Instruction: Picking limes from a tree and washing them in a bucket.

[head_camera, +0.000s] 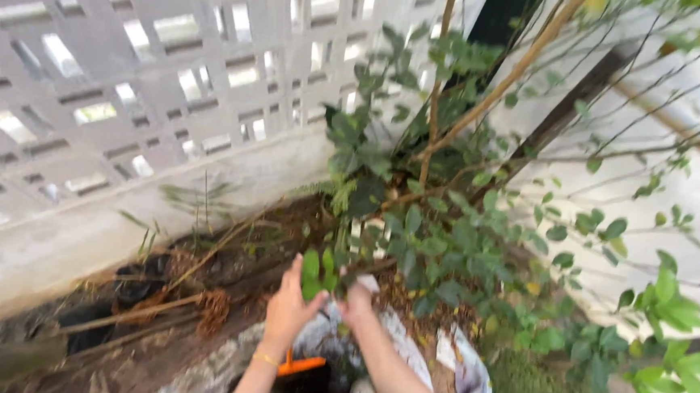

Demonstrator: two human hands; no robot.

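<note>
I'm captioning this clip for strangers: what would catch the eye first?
The leafy shrub fills the middle and right, growing against a pale lattice wall. Low in the centre, the left hand and right hand reach into its lower leaves, with an orange tool just below the left wrist.

A garden corner outdoors: leafy shrub (445,235) rooted in bare soil (198,292) against a perforated concrete wall (131,70)
</note>
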